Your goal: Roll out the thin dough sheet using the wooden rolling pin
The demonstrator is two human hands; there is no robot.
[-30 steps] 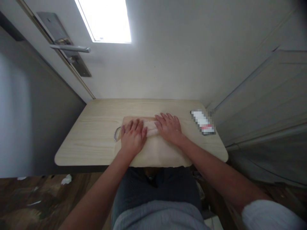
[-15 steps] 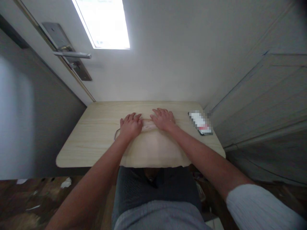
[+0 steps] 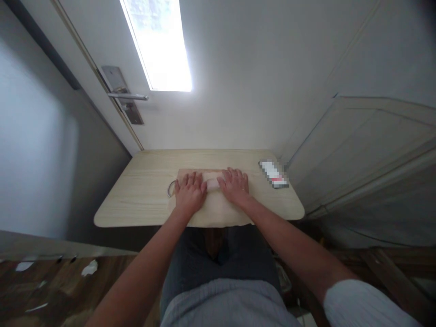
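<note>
A pale beige cloth [image 3: 218,211] lies on the table and reaches its near edge. Under its far part is a flat light-brown board [image 3: 211,171] with a curved metal handle [image 3: 170,188] at the left end. My left hand [image 3: 190,190] rests palm down at the cloth's far part, fingers spread forward over the board. Level with it on the right, my right hand [image 3: 235,184] also lies flat with fingers extended. A paler pinkish strip [image 3: 213,182] shows between the hands. What lies beneath my palms is hidden.
The table [image 3: 132,200] has a light wood top. A phone [image 3: 273,174], partly pixelated, lies at its right end. Behind stands a white door with a lever handle [image 3: 127,96] and bright window [image 3: 170,50]. Paper scraps [image 3: 90,268] litter the floor at left.
Both hands have slid back toward me, showing more of the board's far edge. My view has shifted, so the door and table sit differently in frame.
</note>
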